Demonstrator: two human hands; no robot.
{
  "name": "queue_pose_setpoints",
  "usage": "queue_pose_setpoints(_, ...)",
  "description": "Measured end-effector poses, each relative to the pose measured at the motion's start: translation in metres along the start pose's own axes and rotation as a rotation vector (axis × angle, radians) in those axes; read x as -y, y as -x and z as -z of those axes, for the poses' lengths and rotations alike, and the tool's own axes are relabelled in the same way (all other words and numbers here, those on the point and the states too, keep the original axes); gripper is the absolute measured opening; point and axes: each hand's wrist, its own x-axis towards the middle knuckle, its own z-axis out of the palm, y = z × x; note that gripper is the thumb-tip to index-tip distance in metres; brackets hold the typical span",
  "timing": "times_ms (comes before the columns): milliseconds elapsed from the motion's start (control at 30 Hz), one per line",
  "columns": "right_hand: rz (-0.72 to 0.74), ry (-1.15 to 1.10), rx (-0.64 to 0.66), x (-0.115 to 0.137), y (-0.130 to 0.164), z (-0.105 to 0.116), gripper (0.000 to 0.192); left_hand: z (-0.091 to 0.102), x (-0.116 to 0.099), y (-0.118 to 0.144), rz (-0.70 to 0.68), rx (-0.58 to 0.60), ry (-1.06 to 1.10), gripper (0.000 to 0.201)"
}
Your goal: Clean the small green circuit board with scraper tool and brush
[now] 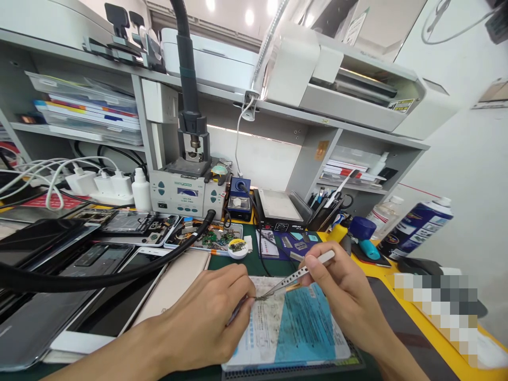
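Pinching a pair of metal tweezers (298,274), the right hand (345,296) has thumb and fingers clenched on the upper shanks, tips angled down-left onto a small dark part (260,298) that's too tiny to identify. The left hand (206,317) sits just left of those tips, fingers curled tight; a thin tool handle (235,316) shows under the fingertips, so it's grasping that, but what kind of tool can't be told. Both hands nearly meet over the part, which lies on a pale work pad (273,328) w/ a blue sheet (305,323) covering the area under the right hand.

Beyond the left hand's fingers: a small round white tin (238,247) and a tray of circuit boards (210,238). Further back, a hot-air rework station (186,193) w/ its black hose (119,275) sweeping across, left of the left hand, over several opened phones (127,222) and a pinkish phone back (174,286). A white bottle (141,189) and white chargers (99,182) stand left of the station.

Beyond the right hand: a blue screw mat (286,244), a black heater plate (278,209), a cup of tools (329,209), and to its right a blue spray can (416,225) lying near the yellow table (432,338) edge.
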Motion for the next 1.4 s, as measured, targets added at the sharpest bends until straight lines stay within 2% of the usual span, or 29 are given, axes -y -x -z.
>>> queue_pose_setpoints(600,0.074,-0.003,-0.110,0.007,0.000,-0.002,0.026,0.000,-0.002,0.001,0.008,0.010,-0.007,0.013)
queue_pose_setpoints(1100,0.011,0.002,-0.084,0.009,0.001,-0.006,0.028,0.001,-0.002,0.000,0.001,0.000,-0.004,0.014)
queue_pose_setpoints(1400,-0.059,0.008,-0.158,0.019,0.002,-0.014,0.028,0.000,-0.002,0.002,0.012,0.012,-0.004,0.013)
